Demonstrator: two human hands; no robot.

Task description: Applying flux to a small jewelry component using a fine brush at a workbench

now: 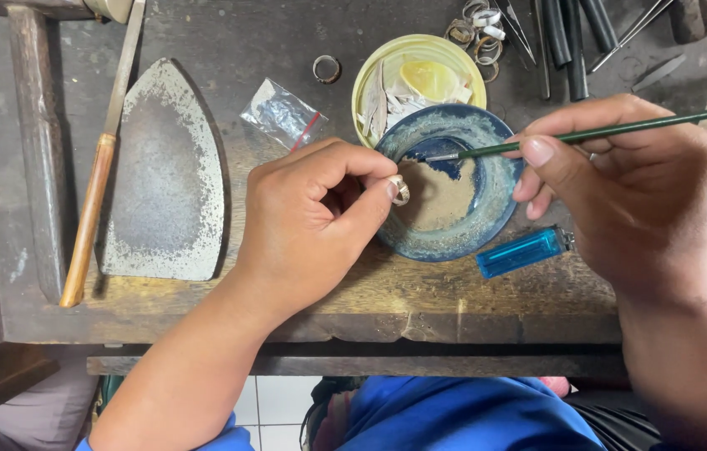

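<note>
Left hand point(307, 221): curled into a loose fist, thumb and forefinger pinching a small ring point(400, 190) at the rim of the blue dish.
Ring: small, silver-grey metal with a pale, shiny face; held just over the left edge of the dish, mostly hidden by the fingertips.
Right hand point(633, 188): fingers pressed together around a thin green brush point(587, 134), held like a pen.
Brush: long, slim, dark green handle running to the upper right; its metal-collared tip dips into the dish.
Blue dish point(495, 179): round, shallow, glazed mottled blue with a sandy-brown centre; a dark blue patch lies where the brush tip touches.
Yellow bowl point(387, 63): just behind the blue dish, holding pale scraps.
Lighter point(522, 252): clear blue, lying beside the dish, under the right hand.
Plastic bag point(282, 113): small, clear, left of the bowls.
Iron plate point(163, 175): pointed, worn grey, far left.
Workbench point(370, 301): dark, scarred wood.
Loose rings point(479, 29): small heap at the top.
</note>
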